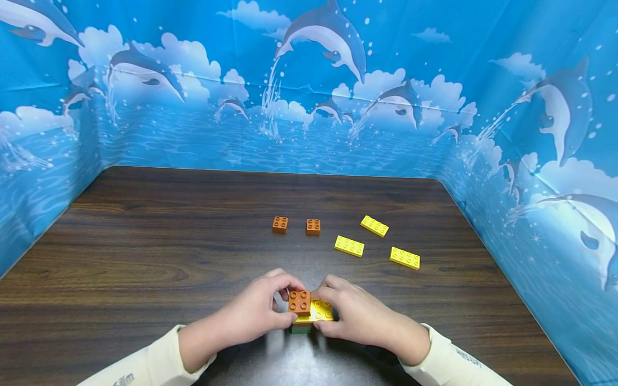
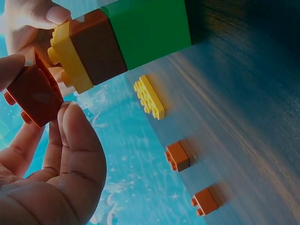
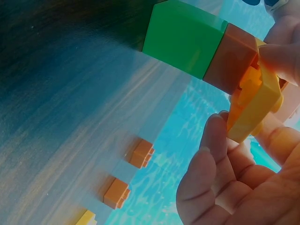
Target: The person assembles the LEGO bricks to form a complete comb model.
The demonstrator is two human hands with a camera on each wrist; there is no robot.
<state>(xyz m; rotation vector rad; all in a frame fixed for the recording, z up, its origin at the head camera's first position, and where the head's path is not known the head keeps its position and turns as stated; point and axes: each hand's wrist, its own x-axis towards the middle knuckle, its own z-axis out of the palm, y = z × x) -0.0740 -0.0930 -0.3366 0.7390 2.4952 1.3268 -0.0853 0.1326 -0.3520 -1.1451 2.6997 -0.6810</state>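
My left hand (image 1: pixel 258 308) pinches a brown 2x2 toy brick (image 1: pixel 299 303) between thumb and fingers. In the left wrist view, that brick tilts right beside the studs of a yellow 2x4 plate (image 2: pixel 75 58). My right hand (image 1: pixel 359 316) grips the overhanging right end of the yellow plate, thumb in front and fingers behind. Under the plate's left half is another brown brick (image 3: pixel 232 58), stacked on a green block (image 3: pixel 185 40) that stands on the table. From above, the held brick covers the plate's left half.
Two loose brown bricks (image 1: pixel 280 224) (image 1: pixel 313 227) lie beyond the hands on the dark wooden table (image 1: pixel 159 241). Three yellow plates (image 1: pixel 350 246) (image 1: pixel 374 226) (image 1: pixel 405 258) lie to their right. A blue dolphin-print curtain (image 1: pixel 193 134) encloses the table's back and sides.
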